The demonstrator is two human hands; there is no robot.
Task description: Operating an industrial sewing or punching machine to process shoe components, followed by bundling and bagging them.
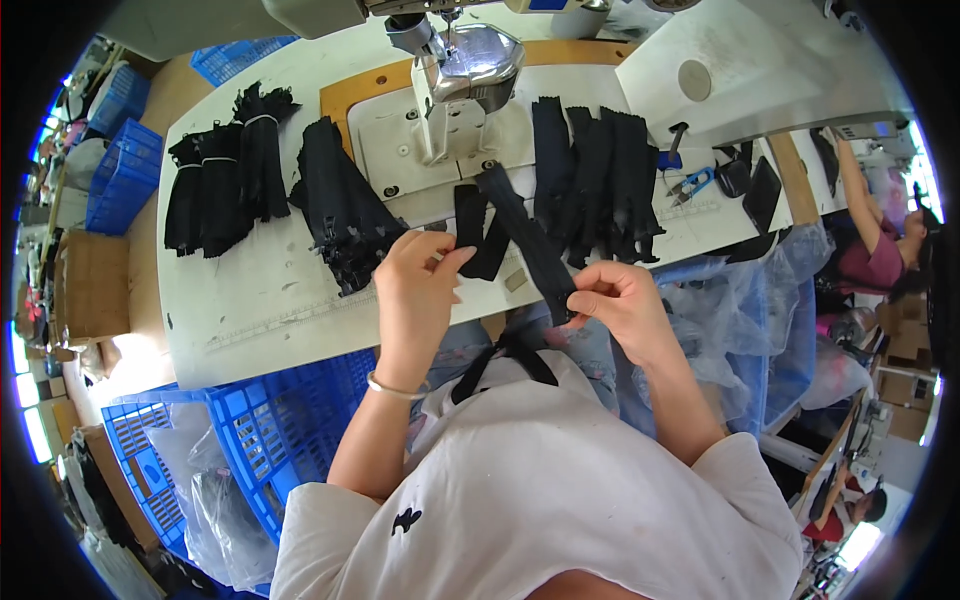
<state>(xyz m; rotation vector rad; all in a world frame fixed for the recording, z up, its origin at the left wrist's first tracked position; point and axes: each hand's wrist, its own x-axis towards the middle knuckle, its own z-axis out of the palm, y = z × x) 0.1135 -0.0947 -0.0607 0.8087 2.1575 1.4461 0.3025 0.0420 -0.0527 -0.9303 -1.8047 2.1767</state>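
Observation:
My left hand (418, 282) pinches the lower end of a short black fabric piece (472, 228) lying at the front of the white sewing table (250, 300). My right hand (618, 298) grips a long black zipper strip (525, 240) that runs up toward the sewing machine head (465, 70). Both hands are close together at the table's front edge, just below the needle area. A silver bangle circles my left wrist.
Bundles of black zippers (225, 170) lie at the left, a loose heap (340, 205) in the middle, more strips (595, 180) at the right. Blue snips (692, 184) lie beyond them. Blue crates (270, 430) stand by my left knee. Another person (880, 250) works at the right.

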